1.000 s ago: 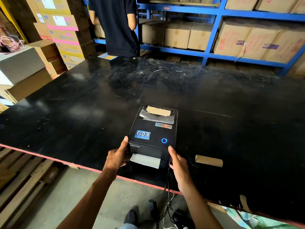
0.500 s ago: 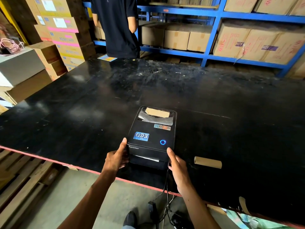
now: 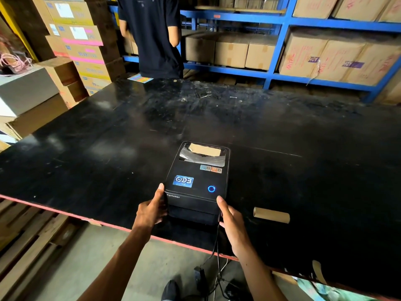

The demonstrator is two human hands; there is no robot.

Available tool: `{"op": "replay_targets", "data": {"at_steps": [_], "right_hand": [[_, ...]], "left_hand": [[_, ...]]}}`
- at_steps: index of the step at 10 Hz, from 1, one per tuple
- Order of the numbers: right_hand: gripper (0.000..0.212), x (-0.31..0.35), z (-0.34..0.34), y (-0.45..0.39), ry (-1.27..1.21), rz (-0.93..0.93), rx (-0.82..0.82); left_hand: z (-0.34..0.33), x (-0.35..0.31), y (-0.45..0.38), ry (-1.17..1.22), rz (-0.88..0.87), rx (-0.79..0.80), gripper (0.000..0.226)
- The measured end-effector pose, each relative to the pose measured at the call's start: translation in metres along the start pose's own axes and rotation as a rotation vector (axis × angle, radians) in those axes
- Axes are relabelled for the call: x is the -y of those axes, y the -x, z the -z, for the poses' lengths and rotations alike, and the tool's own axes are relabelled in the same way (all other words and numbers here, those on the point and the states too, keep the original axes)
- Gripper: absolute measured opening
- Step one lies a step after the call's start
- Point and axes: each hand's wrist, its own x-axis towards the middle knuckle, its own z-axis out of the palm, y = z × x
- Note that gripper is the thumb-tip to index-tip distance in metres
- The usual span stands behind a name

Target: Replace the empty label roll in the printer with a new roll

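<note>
A black label printer [image 3: 196, 181] sits near the front edge of the black table [image 3: 108, 148], lid closed, its blue ring light lit. Through the lid window a brown cardboard piece and crumpled grey material show. My left hand [image 3: 152, 210] grips the printer's front left corner. My right hand [image 3: 231, 222] holds the front right corner, beside the cables. An empty cardboard roll core [image 3: 271, 215] lies on the table to the right of the printer, apart from my right hand.
Black cables [image 3: 216, 253] hang from the printer's front over the table's red edge to the floor. A person in a dark shirt [image 3: 153, 38] stands at the far side. Blue shelves [image 3: 280, 46] with cartons stand behind, stacked boxes [image 3: 84, 44] on the left, wooden pallets [image 3: 28, 242] below left.
The white label strip that hung from the printer's front slot one second ago is gone from view. Both hands have stayed on the front corners.
</note>
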Motion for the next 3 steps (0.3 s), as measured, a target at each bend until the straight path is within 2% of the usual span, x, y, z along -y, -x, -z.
{"op": "replay_targets", "data": {"at_steps": [2, 3], "right_hand": [[0.060, 0.0035, 0.0011, -0.0002, 0.029, 0.006, 0.022], [0.048, -0.0025, 0.0079, 0.0029, 0.084, 0.039, 0.015]], "left_hand": [[-0.0018, -0.0067, 0.0029, -0.002, 0.024, 0.003, 0.087], [-0.0021, -0.0016, 0.0065, -0.003, 0.035, 0.015, 0.084]]}}
